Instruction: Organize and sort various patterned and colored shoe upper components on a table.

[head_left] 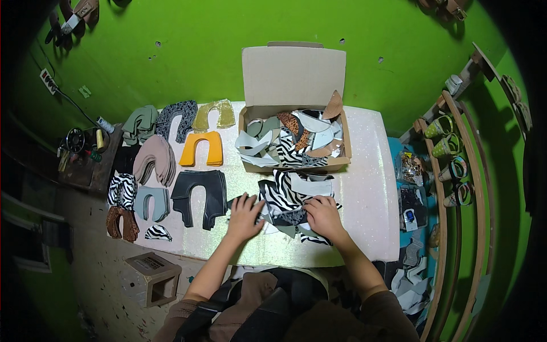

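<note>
A loose pile of cut material pieces lies in front of me, with zebra-print pieces on top and a pale grey piece at its far right. My left hand rests at the pile's left side, fingers spread. Against the right side lies my right hand, its fingers stretched over the edge of the pieces. Neither hand lifts anything. Dark, grey and zebra scraps poke out from the near side. Behind the pile, an open cardboard box holds many mixed scraps, including leopard-print and grey ones.
Stacks of U-shaped cut pieces fill the table's left: black, orange, pink, grey-blue and leopard. Sandals hang on a wooden rack at right. A wooden stool stands on the floor.
</note>
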`<action>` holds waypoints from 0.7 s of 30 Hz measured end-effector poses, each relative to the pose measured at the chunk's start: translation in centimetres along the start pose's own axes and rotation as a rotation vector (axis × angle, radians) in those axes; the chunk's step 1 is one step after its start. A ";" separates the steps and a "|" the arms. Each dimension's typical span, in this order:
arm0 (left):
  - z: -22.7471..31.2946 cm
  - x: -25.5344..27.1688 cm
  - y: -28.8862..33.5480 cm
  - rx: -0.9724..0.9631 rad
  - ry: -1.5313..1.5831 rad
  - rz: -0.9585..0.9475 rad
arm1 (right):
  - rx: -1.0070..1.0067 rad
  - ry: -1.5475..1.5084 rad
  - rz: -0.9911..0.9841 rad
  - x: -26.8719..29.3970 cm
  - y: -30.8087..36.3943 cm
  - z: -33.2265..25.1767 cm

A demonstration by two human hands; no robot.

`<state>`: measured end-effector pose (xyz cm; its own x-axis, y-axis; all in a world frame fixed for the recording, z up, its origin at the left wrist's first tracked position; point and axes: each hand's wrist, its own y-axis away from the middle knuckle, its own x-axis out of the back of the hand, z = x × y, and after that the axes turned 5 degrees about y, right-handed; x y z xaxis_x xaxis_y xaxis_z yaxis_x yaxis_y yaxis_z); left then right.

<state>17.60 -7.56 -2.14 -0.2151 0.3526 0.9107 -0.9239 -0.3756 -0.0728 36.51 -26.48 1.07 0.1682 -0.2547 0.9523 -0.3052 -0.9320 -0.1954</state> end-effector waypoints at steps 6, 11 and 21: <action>0.4 2.0 0.6 0.053 0.349 0.011 | -0.016 -0.032 0.186 1.8 -1.8 -2.4; -0.7 0.2 -2.6 0.011 0.312 0.272 | 0.009 -0.079 0.246 -0.8 -5.4 -5.3; 3.7 0.8 -5.7 0.327 0.994 0.347 | 0.073 -0.217 0.191 0.1 -4.9 -4.4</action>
<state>23.81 -8.30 0.49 -0.7408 0.6613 0.1179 -0.6673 -0.7445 -0.0172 33.86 -20.82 3.11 0.3129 -0.4693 0.8258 -0.2837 -0.8759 -0.3903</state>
